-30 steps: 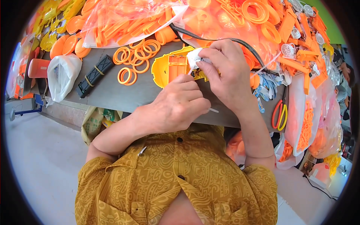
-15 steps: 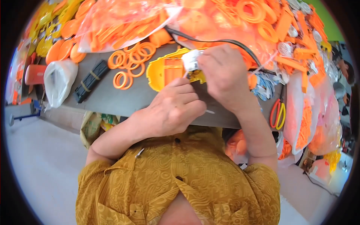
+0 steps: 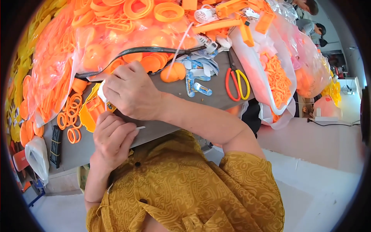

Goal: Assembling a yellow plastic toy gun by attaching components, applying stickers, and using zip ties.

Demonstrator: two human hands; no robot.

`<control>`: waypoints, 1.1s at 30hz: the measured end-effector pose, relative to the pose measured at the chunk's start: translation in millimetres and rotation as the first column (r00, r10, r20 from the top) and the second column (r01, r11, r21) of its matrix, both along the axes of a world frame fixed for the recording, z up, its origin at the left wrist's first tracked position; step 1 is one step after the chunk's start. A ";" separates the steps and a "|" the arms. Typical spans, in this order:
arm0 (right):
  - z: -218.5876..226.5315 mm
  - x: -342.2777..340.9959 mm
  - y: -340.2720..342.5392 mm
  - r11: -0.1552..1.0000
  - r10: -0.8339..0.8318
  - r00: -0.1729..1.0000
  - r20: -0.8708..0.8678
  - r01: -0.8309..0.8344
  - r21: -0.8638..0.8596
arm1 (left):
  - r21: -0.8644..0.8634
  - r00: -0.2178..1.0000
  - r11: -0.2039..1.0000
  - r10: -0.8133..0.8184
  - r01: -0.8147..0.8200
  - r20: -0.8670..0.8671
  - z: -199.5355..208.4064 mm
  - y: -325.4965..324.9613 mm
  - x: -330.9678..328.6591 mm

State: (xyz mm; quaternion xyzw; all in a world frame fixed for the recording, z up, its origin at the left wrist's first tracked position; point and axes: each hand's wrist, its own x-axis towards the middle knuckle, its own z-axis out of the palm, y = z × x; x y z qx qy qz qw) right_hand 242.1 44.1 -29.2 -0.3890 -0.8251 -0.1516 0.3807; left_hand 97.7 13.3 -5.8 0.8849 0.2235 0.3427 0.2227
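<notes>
Both of my hands are together over the yellow plastic shell (image 3: pixel 85 116), which lies on the grey table with an orange block (image 3: pixel 95 109) inside it. My right hand (image 3: pixel 133 92) is closed around a white plastic part (image 3: pixel 101 92), mostly hidden by the fingers. Just below it, my left hand (image 3: pixel 113 138) pinches a thin white strip (image 3: pixel 140 127), one end of which pokes out past the thumb side. A short white length also shows between the hands. Whether the strip is joined to the white part, I cannot tell.
Orange rings (image 3: pixel 71 110) and a banded black bundle (image 3: pixel 56 146) lie left of the shell. Bags of orange parts (image 3: pixel 104 42) cover the far side, with a black strap (image 3: pixel 154 50) along them. Scissors (image 3: pixel 240 85) and blue-white labels (image 3: pixel 203 89) lie to the right.
The view has swung to the right, so table and hands appear further left. My hands keep their hold on the white part and the strip, still over the yellow shell.
</notes>
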 end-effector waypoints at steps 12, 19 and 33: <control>86.7 123.1 -57.2 0.934 -0.357 0.844 -0.400 0.312 -0.174 | 0.003 0.998 0.998 -0.060 0.060 0.028 -0.7 3.9 -7.7; 89.9 280.6 -62.5 0.329 -0.757 0.511 0.408 0.837 -0.437 | 0.001 0.998 0.999 -0.035 0.035 0.048 5.6 5.5 -10.6; 109.9 179.2 -81.0 0.582 -0.746 0.639 -0.189 0.487 -0.652 | -0.310 0.941 0.950 0.073 0.035 0.329 4.5 7.1 -14.9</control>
